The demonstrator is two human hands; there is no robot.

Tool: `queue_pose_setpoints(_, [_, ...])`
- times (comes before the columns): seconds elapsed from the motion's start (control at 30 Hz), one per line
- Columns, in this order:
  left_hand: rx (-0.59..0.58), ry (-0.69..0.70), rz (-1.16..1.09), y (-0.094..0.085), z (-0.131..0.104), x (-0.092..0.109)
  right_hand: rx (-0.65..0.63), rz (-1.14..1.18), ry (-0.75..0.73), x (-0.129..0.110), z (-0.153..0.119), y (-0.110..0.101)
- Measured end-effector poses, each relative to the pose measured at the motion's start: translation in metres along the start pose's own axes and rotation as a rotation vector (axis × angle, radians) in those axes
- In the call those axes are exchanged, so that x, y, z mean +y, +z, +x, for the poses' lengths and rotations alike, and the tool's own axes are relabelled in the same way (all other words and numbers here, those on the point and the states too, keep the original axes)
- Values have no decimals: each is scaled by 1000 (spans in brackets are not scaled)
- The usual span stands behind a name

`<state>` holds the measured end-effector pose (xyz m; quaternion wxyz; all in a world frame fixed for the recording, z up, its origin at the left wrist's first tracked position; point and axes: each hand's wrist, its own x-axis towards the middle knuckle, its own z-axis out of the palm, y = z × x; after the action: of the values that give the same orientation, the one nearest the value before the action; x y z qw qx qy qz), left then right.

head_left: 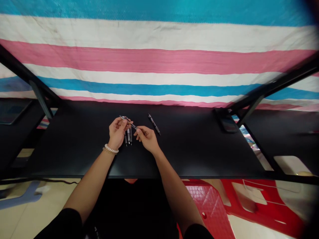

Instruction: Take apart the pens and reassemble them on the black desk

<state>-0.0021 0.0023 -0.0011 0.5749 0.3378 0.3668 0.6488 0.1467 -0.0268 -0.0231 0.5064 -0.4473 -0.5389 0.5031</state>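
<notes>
Pen [130, 123] sits gripped at both ends above the black surface [199, 149]: we see the left hand [117, 131] with fingers closed on its upper end, the right hand [147, 136] pinching its lower tip. Further pens [128, 136] hang bundled beneath the left hand (count unclear, the picture is too small). One separate pen [154, 124] lies on the surface just right of the hands. A beaded bracelet [111, 149] circles the left wrist.
</notes>
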Motion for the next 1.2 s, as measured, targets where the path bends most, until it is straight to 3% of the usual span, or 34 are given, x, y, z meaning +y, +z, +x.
queue_pose_setpoints(0.1, [13, -16, 10, 1, -1, 1, -30, -35, 22, -1, 0, 0])
queue_pose_setpoints(0.37, [67, -84, 68, 3, -3, 3, 86, -482, -280, -6, -7, 2])
queue_pose_setpoints(0.47, [85, -98, 50, 3, -2, 3, 117, -557, -303, -3, -8, 2])
queue_pose_setpoints(0.57, [90, -103, 17, 2, -1, 3, 156, -465, -271, 0, -7, 3])
queue_pose_setpoints(0.7, [92, -90, 2, -1, 0, 2, 143, -239, -114, 2, -5, 4])
queue_pose_setpoints(0.87, [96, -81, -6, -1, 1, 1, 193, -190, -202, 0, -2, 3])
queue_pose_setpoints(1.0, [107, -67, 18, -1, 1, 0, 166, -99, -90, 0, -2, 3])
queue_pose_setpoints(1.13, [107, -70, 17, -1, 1, -1, 179, -128, -224, 2, -2, 3])
queue_pose_setpoints(1.2, [106, -72, 8, -1, 1, -1, 145, -57, -135, 3, -1, 3])
